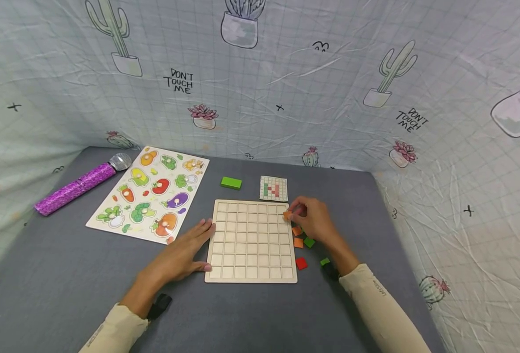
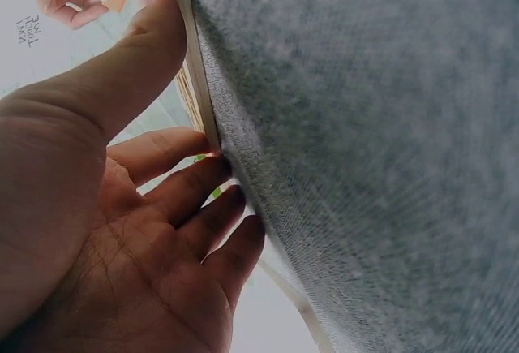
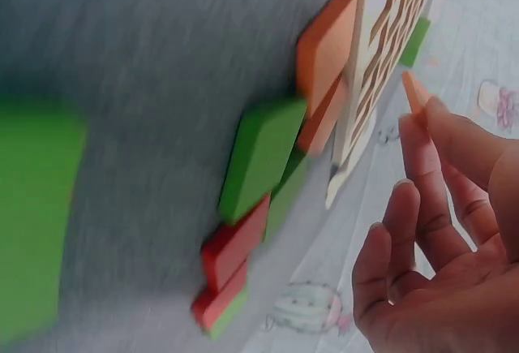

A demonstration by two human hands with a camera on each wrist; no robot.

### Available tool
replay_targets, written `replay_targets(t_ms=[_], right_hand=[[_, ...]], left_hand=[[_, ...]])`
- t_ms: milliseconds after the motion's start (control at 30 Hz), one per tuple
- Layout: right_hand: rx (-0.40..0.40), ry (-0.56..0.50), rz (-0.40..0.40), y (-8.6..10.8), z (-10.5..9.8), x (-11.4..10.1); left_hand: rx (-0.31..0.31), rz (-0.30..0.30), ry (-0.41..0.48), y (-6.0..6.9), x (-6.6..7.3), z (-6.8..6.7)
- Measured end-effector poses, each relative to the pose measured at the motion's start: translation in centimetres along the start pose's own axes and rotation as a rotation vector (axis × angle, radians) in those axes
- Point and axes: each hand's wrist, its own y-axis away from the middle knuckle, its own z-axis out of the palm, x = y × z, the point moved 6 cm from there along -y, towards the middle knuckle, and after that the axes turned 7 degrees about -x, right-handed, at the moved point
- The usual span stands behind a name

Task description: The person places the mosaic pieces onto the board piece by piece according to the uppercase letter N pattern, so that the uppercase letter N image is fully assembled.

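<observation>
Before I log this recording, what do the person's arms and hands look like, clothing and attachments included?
The left sleeve and right sleeve are cream, the right with small dark lettering. A small black device shows by the left wrist, another by the right wrist. The left hand and right hand wear no gloves.

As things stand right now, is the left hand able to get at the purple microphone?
Probably yes. The left hand only touches the edge of the wooden board. The vegetable puzzle lies partly between hand and purple microphone, but flat, so passing over it seems possible.
</observation>
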Motion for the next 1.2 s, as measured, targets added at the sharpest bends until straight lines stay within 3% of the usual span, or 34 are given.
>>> replay_targets(t_ms=[233, 667, 1033, 1200], right_hand=[[-0.043, -0.064, -0.008, -0.2, 2.0, -1.6], [-0.084, -0.06, 0.009, -1.2, 4.6, -3.1], [-0.067, 0.025, 0.011, -1.3, 5.1, -3.8], [-0.089, -0.03, 0.006, -1.3, 5.0, -3.5]], left_hand=[[-0.003, 0.007, -0.007, -0.1, 0.0, 0.0], [-0.025, -0.006, -0.002, -0.4, -0.2, 0.2], [-0.028, -0.012, -0.008, -0.5, -0.1, 0.1], [-0.028, -0.022, -0.008, -0.3, -0.2, 0.1]])
